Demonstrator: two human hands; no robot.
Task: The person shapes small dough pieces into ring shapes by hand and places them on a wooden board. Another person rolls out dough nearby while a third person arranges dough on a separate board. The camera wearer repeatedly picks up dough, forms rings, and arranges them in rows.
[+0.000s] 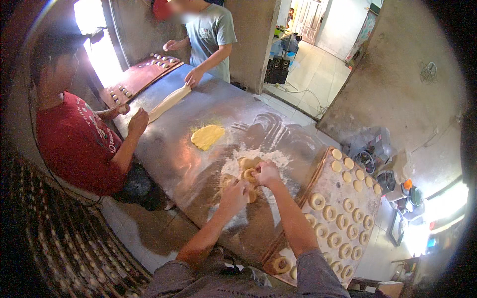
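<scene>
My right hand (268, 174) has its fingers closed on a small doughnut-shaped piece of dough (249, 175), near the middle of the floured metal table (198, 171). Just to its left, my left hand (235, 192) is curled with fingertips against the same cluster of dough; its grip is partly hidden. Around both hands lie pale dough pieces (247, 162), some beneath my fingers. White flour (278, 161) spreads over the tabletop around them.
Right of me, a board (325, 191) carries several dough rings (329, 213) and solid dough discs (346, 177). Beyond my hands lies flattened yellow dough (207, 137). Two co-workers stand at the far left beside a long dough strip (170, 103) and another board (141, 79) with small pieces.
</scene>
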